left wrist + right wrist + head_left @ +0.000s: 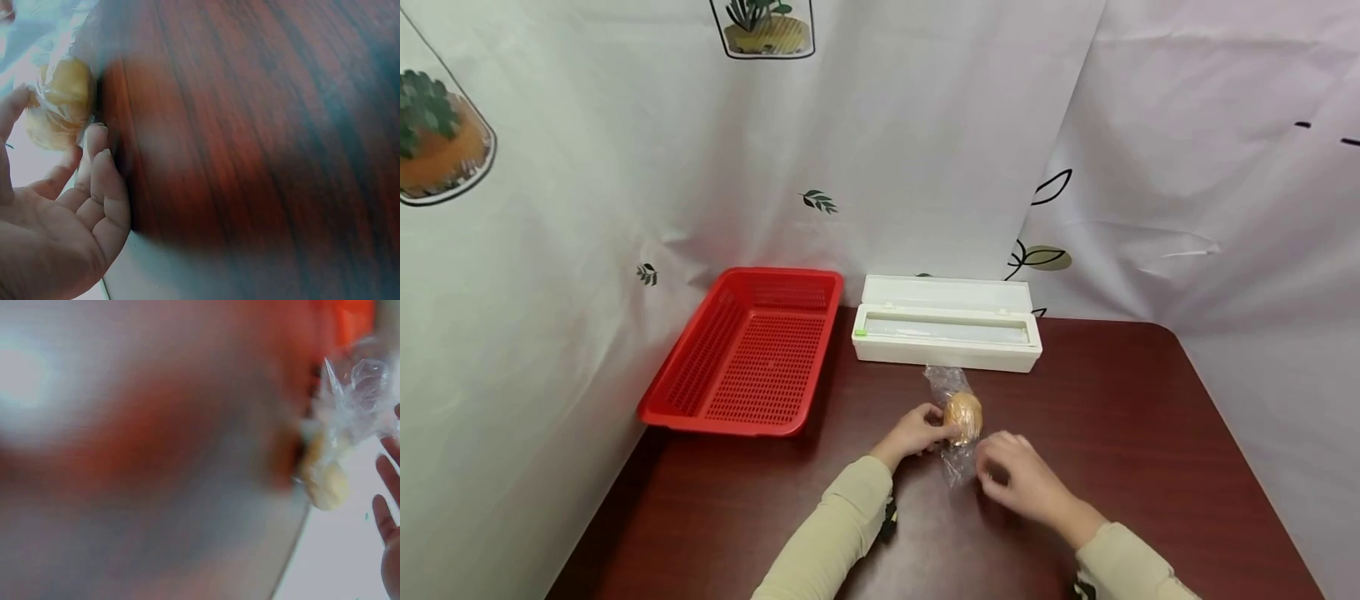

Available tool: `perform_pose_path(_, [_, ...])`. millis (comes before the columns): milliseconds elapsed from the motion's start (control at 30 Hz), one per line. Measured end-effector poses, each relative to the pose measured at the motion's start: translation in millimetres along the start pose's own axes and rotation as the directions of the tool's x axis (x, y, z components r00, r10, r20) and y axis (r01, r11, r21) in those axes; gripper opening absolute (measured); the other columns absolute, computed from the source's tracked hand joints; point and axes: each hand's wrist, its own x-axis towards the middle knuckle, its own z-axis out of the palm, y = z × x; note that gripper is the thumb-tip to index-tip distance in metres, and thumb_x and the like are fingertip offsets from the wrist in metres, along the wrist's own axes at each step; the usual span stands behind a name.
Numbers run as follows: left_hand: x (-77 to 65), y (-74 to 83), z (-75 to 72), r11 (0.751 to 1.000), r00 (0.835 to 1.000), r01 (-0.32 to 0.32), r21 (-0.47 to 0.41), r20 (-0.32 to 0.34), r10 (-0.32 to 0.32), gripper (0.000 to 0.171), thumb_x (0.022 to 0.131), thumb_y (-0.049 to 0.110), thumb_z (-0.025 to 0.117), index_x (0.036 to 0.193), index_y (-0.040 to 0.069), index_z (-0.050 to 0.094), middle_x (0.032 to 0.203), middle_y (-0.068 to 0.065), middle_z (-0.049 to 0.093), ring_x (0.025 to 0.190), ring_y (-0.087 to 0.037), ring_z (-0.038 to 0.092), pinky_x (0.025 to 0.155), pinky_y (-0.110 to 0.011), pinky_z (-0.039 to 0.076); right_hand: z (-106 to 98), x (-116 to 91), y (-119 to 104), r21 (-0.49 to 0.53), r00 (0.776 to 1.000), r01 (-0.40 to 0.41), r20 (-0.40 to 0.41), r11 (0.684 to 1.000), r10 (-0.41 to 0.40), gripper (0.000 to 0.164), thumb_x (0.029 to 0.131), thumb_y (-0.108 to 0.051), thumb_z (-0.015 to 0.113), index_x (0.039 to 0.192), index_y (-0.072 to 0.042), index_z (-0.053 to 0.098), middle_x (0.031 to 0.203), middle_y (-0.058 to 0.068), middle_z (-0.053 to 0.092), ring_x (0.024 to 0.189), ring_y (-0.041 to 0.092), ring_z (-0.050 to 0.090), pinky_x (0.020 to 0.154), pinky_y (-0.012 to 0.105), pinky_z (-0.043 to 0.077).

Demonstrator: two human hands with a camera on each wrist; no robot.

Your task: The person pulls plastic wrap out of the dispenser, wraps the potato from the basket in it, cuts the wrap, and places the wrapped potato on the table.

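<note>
A round golden-brown bun point(964, 416) lies on the table in clear plastic wrap, whose loose ends point(957, 465) stick out at the far and near sides. My left hand point(919, 430) holds the bun from its left side. In the left wrist view, the thumb and fingers point(100, 181) are on either side of the wrapped bun point(65, 94). My right hand point(1018, 477) is just right of the near end of wrap, fingers loosely bent. In the right wrist view its fingers point(389, 478) are spread beside the crumpled wrap point(362, 387), partly cut off by the frame.
Behind the bun stands a white plastic-wrap dispenser point(947, 356) with its lid raised and a roll inside. To the left sits a red perforated basket point(805, 408) with nothing in it. Printed cloth point(925, 167) hangs behind the dark red-brown table point(1120, 400).
</note>
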Motion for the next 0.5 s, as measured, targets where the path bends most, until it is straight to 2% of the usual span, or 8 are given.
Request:
perform_pose_path(67, [0.3,1.3,-1.7,1.0,1.0,0.0,0.006,0.009,0.0,0.049,0.078,0.033,0.073,0.114,0.006,0.054,0.067,-0.007,0.057,0.053,-0.016,0.052,0.043,-0.027,0.038,-4,14,5,0.137,0.989,-0.143,-0.006,0.98,0.145,0.021,0.071,-0.003,0.07,0.079,-0.018,0.059,0.083,-0.009,0.061,0.078,0.008,0.055,0.07,0.033,0.046])
perform_pose_path(133, [0.7,2.2,-3.1,1.0,1.0,0.004,0.005,0.017,-0.005,0.052,0.078,0.031,0.073,0.12,0.008,0.052,0.068,-0.006,0.057,0.053,-0.016,0.052,0.044,-0.026,0.038,-6,28,12,0.259,0.953,-0.292,-0.007,0.92,0.304,0.013,0.077,-0.003,0.069,0.083,-0.013,0.062,0.078,-0.007,0.062,0.072,0.007,0.055,0.066,0.029,0.048])
perform_pose_path(233, [1.1,2.5,-3.9,1.0,1.0,0.011,0.012,0.028,-0.011,0.053,0.079,0.029,0.072,0.124,0.01,0.052,0.067,-0.005,0.057,0.053,-0.015,0.052,0.044,-0.026,0.039,-1,46,24,0.399,0.859,-0.474,0.013,0.785,0.512,0.006,0.082,-0.004,0.068,0.086,-0.003,0.064,0.075,0.002,0.064,0.067,0.007,0.056,0.061,0.023,0.047])
perform_pose_path(300, [1.7,1.3,-3.2,1.0,0.999,0.021,-0.003,0.038,-0.02,0.053,0.08,0.028,0.072,0.126,0.01,0.052,0.067,-0.004,0.058,0.054,-0.015,0.052,0.045,-0.027,0.04,5,53,32,0.44,0.795,-0.553,0.023,0.708,0.607,0.008,0.082,-0.005,0.068,0.087,0.001,0.064,0.074,0.005,0.064,0.065,0.007,0.055,0.059,0.021,0.045])
perform_pose_path(367, [1.9,-0.5,-2.7,1.0,0.999,0.023,-0.01,0.049,-0.022,0.052,0.081,0.028,0.07,0.127,0.01,0.053,0.067,-0.003,0.06,0.054,-0.015,0.053,0.045,-0.027,0.042,11,58,36,0.464,0.742,-0.607,0.041,0.645,0.669,0.009,0.082,-0.004,0.067,0.087,0.003,0.064,0.072,0.006,0.064,0.063,0.009,0.054,0.056,0.021,0.045])
perform_pose_path(433, [2.1,-2.2,-2.7,0.999,0.998,0.031,-0.027,0.059,-0.029,0.052,0.082,0.029,0.07,0.127,0.01,0.053,0.07,-0.002,0.061,0.056,-0.014,0.054,0.046,-0.027,0.043,15,60,37,0.463,0.715,-0.634,0.046,0.619,0.698,0.009,0.081,-0.004,0.067,0.087,0.002,0.064,0.071,0.006,0.061,0.06,0.01,0.052,0.053,0.022,0.043])
perform_pose_path(500, [2.0,-2.4,-4.1,0.999,0.998,0.03,-0.038,0.065,-0.027,0.048,0.084,0.031,0.066,0.125,0.008,0.053,0.074,-0.004,0.063,0.058,-0.015,0.056,0.047,-0.027,0.044,18,61,36,0.46,0.712,-0.637,0.044,0.618,0.701,0.01,0.081,-0.004,0.067,0.087,0.002,0.064,0.07,0.005,0.059,0.058,0.012,0.05,0.05,0.023,0.043])
